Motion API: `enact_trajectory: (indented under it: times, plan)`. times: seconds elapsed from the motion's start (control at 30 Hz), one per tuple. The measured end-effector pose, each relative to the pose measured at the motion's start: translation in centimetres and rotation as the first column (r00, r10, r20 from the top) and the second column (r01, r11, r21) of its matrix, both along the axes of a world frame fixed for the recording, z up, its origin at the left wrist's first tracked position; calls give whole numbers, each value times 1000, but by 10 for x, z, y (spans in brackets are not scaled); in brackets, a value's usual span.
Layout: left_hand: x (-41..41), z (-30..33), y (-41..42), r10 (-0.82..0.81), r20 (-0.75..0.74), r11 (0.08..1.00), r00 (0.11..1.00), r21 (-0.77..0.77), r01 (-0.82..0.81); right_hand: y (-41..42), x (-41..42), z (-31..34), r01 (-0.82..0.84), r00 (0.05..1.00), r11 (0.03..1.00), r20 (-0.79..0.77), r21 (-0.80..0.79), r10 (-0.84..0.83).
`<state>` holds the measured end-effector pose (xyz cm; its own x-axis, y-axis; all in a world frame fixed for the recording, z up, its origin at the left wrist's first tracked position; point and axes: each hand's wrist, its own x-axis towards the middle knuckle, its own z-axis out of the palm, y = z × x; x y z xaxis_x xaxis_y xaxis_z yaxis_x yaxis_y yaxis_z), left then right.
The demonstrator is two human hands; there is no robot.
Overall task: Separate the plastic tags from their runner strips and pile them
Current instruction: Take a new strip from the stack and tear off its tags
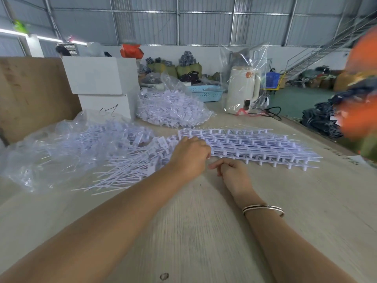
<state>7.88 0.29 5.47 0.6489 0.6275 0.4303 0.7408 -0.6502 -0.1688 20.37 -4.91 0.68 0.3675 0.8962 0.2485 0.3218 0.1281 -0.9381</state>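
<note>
The pale wood-grain table [204,231] carries everything. Right of both hands lies the stack of runner strips [255,146], a ladder-like lattice of translucent lilac plastic, its long axis running left to right. Left of the hands sprawls the pile of loose tags [126,166], thin stems fanned toward the clear crinkled bag [51,150]. The left hand [189,158] curls over the stack's near-left end, gripping it. The right hand [232,172], fingers loosely curled, rests on the table, holding nothing.

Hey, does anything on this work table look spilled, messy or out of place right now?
The loose tags spill out of the open clear bag onto the table, their thin stems fanning out in all directions. That fits a working pile. The stacked runner strips lie flat and fairly even. Nothing looks damaged.
</note>
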Motion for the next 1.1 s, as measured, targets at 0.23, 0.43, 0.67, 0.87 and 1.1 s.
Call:
enact_trajectory:
  times: [0.23,0.43,0.67,0.87,1.1]
  plan:
    - [57,-19,40,188,-131,981,973,74,-180,3,7,-3,97,991,995,-96,20,-94]
    - [69,-29,52,157,-49,988,986,19,-156,5,4,-3,56,992,998,-111,14,-54]
    - [55,0,52,-8,26,988,1000,152,4,2,0,-1,47,987,999,-153,12,-45]
    - [33,5,50,-164,-14,960,986,-233,156,-1,0,2,75,975,997,-212,32,-67]
    - [18,-21,48,-216,197,842,956,-457,285,-3,0,6,24,950,998,-309,-60,-41]
